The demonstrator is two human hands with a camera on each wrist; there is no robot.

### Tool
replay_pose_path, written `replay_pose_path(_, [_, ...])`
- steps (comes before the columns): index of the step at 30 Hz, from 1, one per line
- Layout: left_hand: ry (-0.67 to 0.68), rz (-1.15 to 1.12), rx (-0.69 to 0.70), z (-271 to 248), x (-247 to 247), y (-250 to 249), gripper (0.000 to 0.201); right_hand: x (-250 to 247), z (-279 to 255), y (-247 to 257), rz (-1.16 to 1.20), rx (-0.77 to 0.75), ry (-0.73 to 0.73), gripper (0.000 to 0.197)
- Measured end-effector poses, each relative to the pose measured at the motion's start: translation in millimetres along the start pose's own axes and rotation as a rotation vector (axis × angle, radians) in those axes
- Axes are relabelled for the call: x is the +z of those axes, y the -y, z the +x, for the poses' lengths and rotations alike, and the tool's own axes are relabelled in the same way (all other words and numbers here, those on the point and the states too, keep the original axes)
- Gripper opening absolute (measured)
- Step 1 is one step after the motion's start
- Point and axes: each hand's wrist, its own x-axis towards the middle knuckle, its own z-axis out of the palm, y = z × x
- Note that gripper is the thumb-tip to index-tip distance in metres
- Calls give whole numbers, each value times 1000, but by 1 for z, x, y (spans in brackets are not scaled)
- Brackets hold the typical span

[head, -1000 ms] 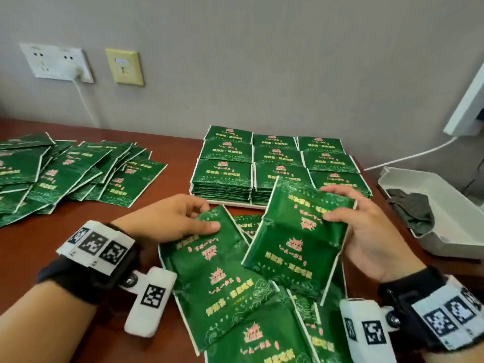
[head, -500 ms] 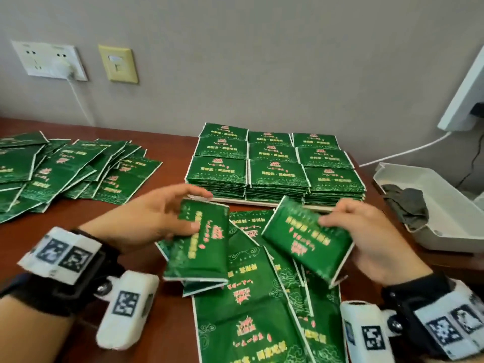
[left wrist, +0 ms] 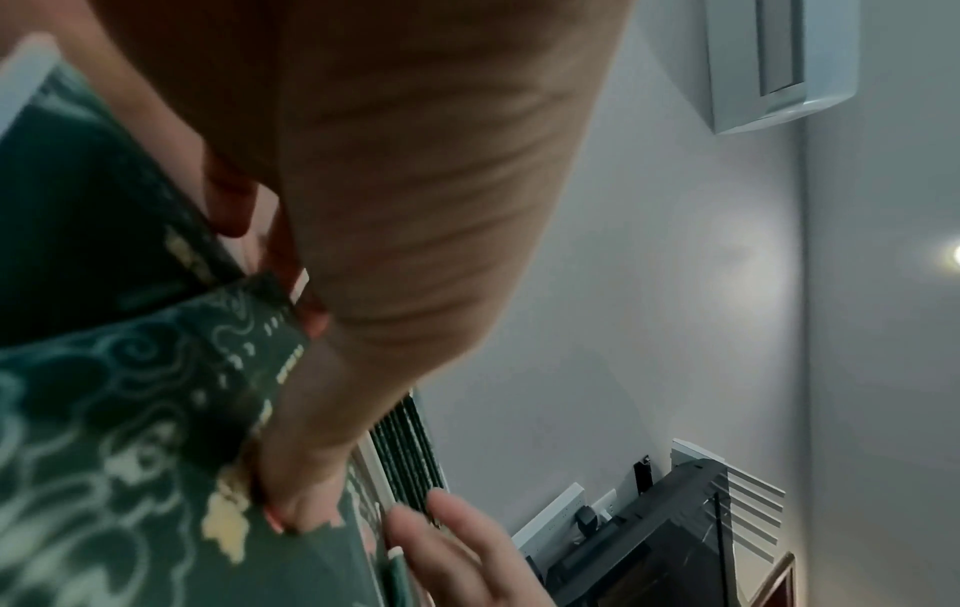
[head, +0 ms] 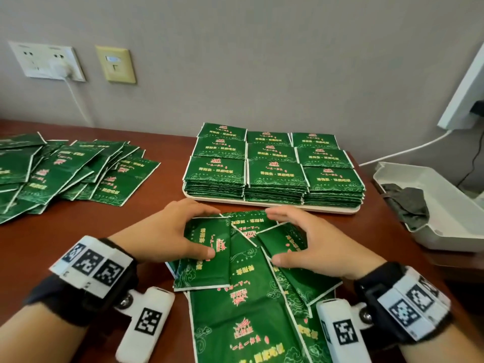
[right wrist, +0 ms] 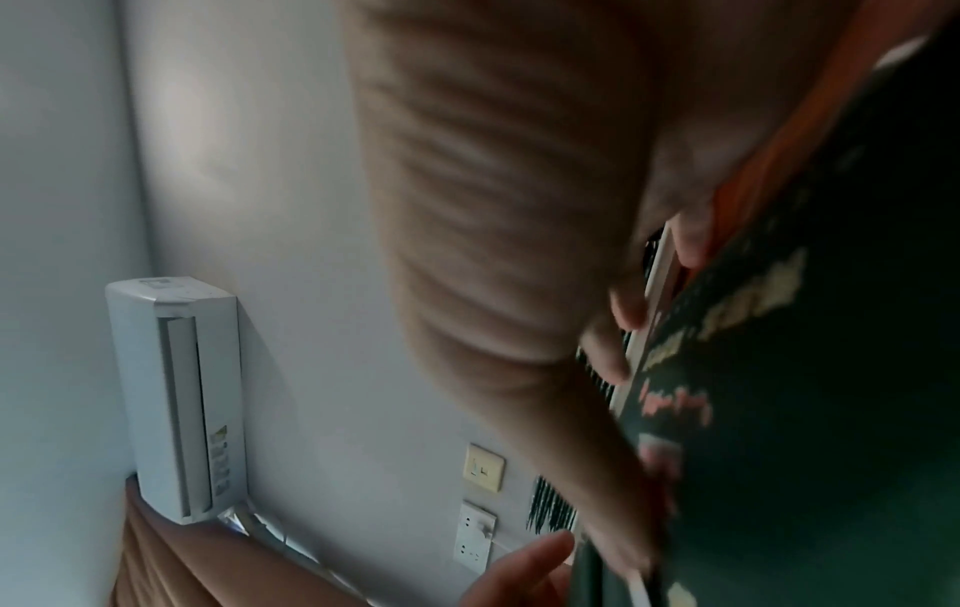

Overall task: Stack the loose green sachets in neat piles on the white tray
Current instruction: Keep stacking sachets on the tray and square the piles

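Green sachets stand in neat stacks [head: 275, 176] on the white tray [head: 272, 208] at the back of the table. In front of it lies a loose pile of sachets [head: 235, 310]. My left hand [head: 209, 233] grips one sachet [head: 201, 268] on that pile, thumb on its face and fingers over its far edge. Close beside it my right hand [head: 271, 235] grips a second, tilted sachet [head: 288, 239] the same way. In the left wrist view the left thumb presses on the sachet [left wrist: 129, 410]. The right wrist view shows the right hand's sachet [right wrist: 805, 369], blurred, close to the lens.
A wide spread of loose sachets [head: 65, 174] covers the table's left. A white bin [head: 445, 218] with a dark cloth [head: 406, 205] stands at the right edge. A cable [head: 406, 150] runs along the wall behind it.
Both hands have come down and together, bringing their sachets from above the table onto the loose pile in front of the tray.
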Motion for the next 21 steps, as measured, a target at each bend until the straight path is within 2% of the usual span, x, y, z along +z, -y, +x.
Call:
replay_pose_path(3, [38, 31, -68, 2, -1, -1, 79, 0, 2, -1, -112, 48, 22, 81])
replay_pose_path(6, [29, 16, -86, 2, -1, -2, 63, -1, -1, -3, -162, 109, 9, 79])
replay_pose_path(9, [-15, -100, -48, -1, -3, -6, 49, -5, -2, -5, -135, 117, -78, 62])
replay_pose_path(12, [-125, -344, -6, -1, -8, -8, 42, -15, -5, -6, -9, 122, -156, 45])
replay_pose_path(14, [-227, -582, 15, 1, -9, -11, 42, -28, -7, -3, 96, 92, -252, 40])
replay_pose_path(16, [-292, -813, 40, 4, -9, -21, 30, -47, -2, -1, 216, 61, -370, 32])
replay_pose_path(18, [-348, -889, 76, 11, -9, -38, 17, -71, 7, 1, 363, 53, -469, 18])
replay_pose_path(19, [-380, -886, 82, 17, -11, -46, 18, -82, 12, 0, 436, 62, -522, 16])
replay_pose_path(21, [-408, -854, 75, 32, -19, -64, 23, -103, 24, -4, 561, 65, -649, 22])
